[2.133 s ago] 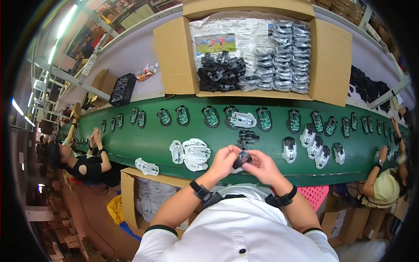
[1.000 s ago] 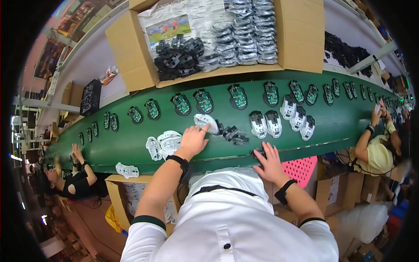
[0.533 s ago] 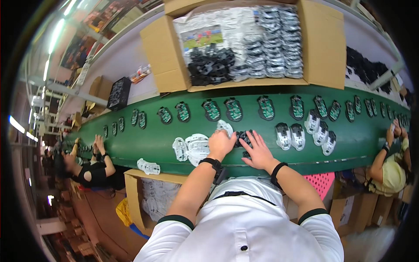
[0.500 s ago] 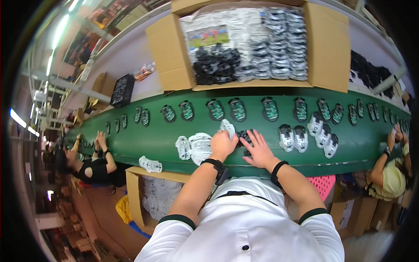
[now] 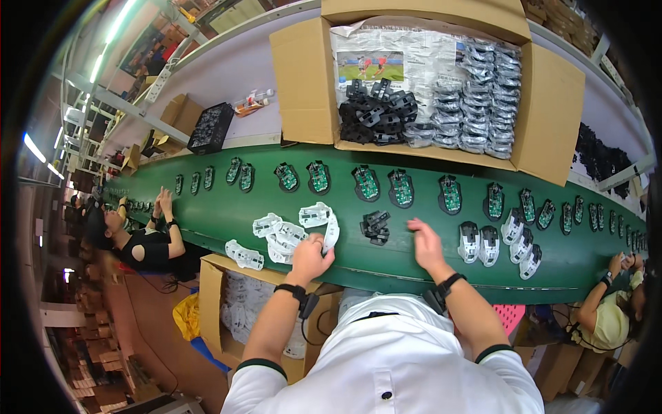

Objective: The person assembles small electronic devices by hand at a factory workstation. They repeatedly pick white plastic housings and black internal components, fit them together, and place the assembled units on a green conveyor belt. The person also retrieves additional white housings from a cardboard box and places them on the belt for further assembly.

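Note:
My left hand (image 5: 312,261) grips a white plastic mouse shell (image 5: 332,232), seen nearly edge-on, beside more white mouse shells (image 5: 284,238) heaped on the green belt (image 5: 331,268). To the right of it lies a small pile of black plastic parts (image 5: 376,228), touched by neither hand. Above the belt, just right of that pile, my right hand (image 5: 428,247) is open, fingers stretched out and nothing visible in it. Further right stand several white-and-black assembled shells (image 5: 469,243).
Mouse bases with green circuit boards (image 5: 366,183) line the belt's far side. Behind them is an open carton (image 5: 301,86) with black parts and wrapped shells. A box of white shells (image 5: 211,303) stands below the near edge. Co-workers (image 5: 148,238) sit at both sides.
My left hand has moved left and nearer with a white shell. My right hand has drawn away from the black parts, which are now uncovered. The view has shifted.

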Available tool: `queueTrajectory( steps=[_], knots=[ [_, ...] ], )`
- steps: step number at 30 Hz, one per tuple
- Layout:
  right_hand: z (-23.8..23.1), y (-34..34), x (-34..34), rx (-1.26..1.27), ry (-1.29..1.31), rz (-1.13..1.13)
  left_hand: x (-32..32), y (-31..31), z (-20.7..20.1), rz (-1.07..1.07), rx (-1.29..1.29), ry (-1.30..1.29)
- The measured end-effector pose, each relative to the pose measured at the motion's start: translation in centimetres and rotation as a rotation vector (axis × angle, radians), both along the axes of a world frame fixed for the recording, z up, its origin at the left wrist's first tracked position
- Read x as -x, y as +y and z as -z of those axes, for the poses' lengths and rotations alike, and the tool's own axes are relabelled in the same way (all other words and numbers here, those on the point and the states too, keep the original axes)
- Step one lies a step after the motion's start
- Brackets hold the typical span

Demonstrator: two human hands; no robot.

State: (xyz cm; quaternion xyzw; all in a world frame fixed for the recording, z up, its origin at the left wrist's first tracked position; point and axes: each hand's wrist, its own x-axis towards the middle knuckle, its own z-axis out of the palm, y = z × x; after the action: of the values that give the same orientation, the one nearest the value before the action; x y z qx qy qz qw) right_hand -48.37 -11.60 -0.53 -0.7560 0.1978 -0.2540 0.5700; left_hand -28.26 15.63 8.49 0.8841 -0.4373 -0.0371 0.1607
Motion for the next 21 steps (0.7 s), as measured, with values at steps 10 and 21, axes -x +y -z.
queueTrajectory(
  steps=[10,21],
  knots=[
    [-4.7,-0.1,9.5,0.593,0.319,0.061,2.1,-0.6,5.4,-0.816,0.207,0.499],
    [-6.1,0.2,6.9,0.421,0.567,-0.391,3.9,-5.9,2.6,-0.182,0.103,0.064]
  ],
)
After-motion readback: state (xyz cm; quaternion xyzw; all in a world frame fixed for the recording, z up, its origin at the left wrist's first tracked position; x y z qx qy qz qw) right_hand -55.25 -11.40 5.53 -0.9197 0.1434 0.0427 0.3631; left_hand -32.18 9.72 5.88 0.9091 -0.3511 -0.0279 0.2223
